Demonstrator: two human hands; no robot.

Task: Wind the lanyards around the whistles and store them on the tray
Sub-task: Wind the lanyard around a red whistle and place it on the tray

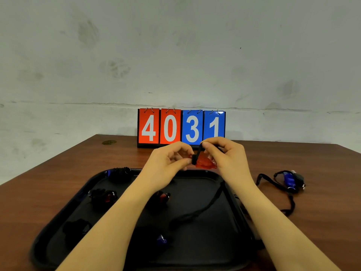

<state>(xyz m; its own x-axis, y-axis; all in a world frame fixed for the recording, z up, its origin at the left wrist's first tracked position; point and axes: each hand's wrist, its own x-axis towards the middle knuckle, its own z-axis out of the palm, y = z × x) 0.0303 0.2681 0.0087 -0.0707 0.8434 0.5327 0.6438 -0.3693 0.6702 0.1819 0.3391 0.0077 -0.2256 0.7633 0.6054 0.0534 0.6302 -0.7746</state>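
A red whistle (205,163) is held above the far edge of the black tray (195,251). My left hand (168,161) pinches the whistle at its near end. My right hand (222,151) pinches the black lanyard (197,153) just above the whistle; the rest of the cord trails down across the tray (205,208). Several wound whistles lie on the tray: a blue one at the far left corner (119,174), two red ones (103,196) (162,198), a dark one (78,229) and a blue one near the front (162,239).
An unwound blue whistle (290,181) with its loose black lanyard (289,208) lies on the brown wooden table (322,222) right of the tray. A flip scoreboard reading 4031 (181,127) stands at the back against a pale wall.
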